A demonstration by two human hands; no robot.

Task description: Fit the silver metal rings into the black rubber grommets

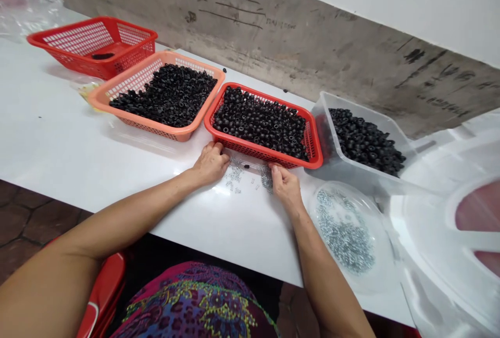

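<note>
My left hand [212, 163] is closed at the front left of a red basket [315, 142] full of black ring-shaped parts [261, 122]. Its fingertips are curled out of sight by the basket's lower edge. My right hand [286, 186] pinches with thumb and fingers under the basket's front right side; whatever it holds is hidden. Between the hands lie small shiny metal pieces [234, 172], with another heap [266, 177] right beside my right fingertips. One black part [247, 166] rests on the table between them.
Left of the red basket stand an orange basket [96, 99] of small black parts and another red basket [94, 64]. To the right are a clear bin [336, 142] of black parts and a round clear container [380, 247] with metal pieces. A white stool-like object [429, 213] borders the right side.
</note>
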